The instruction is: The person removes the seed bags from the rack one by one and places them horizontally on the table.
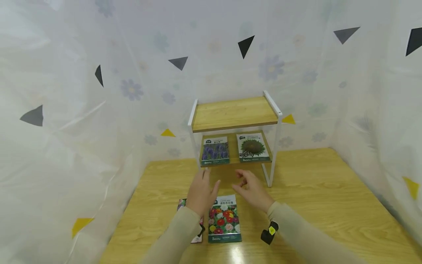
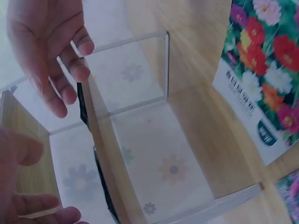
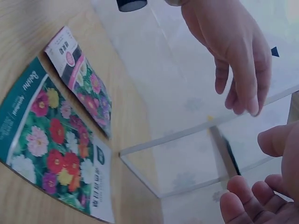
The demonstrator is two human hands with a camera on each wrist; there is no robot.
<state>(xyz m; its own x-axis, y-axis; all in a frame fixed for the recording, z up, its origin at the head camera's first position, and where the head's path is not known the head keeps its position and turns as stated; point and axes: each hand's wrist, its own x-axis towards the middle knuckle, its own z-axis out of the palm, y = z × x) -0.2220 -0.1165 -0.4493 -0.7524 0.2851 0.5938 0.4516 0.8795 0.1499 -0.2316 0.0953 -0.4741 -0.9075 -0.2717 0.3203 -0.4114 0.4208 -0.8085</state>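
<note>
My left hand (image 1: 200, 194) hovers over the near side of a small two-tier shelf, fingers extended and holding nothing. Across from it, my right hand (image 1: 252, 189) is also empty, its fingers loosely bent. Below them on the table lies a seed packet with multicoloured flowers (image 1: 225, 220). Beside it, a second, pink-edged seed packet (image 3: 84, 81) is partly hidden by my left arm in the head view. On the lower tier lie a purple-flower seed packet (image 1: 215, 151) at the left and a sunflower-like seed packet (image 1: 252, 147) at the right.
The shelf's wooden top board (image 1: 234, 113) spans a white metal frame (image 1: 273, 161). It stands at the back of the wooden table (image 1: 306, 194), before a pale flower-patterned sheet (image 1: 211, 47). A black wrist strap (image 1: 269, 233) hangs below my right sleeve.
</note>
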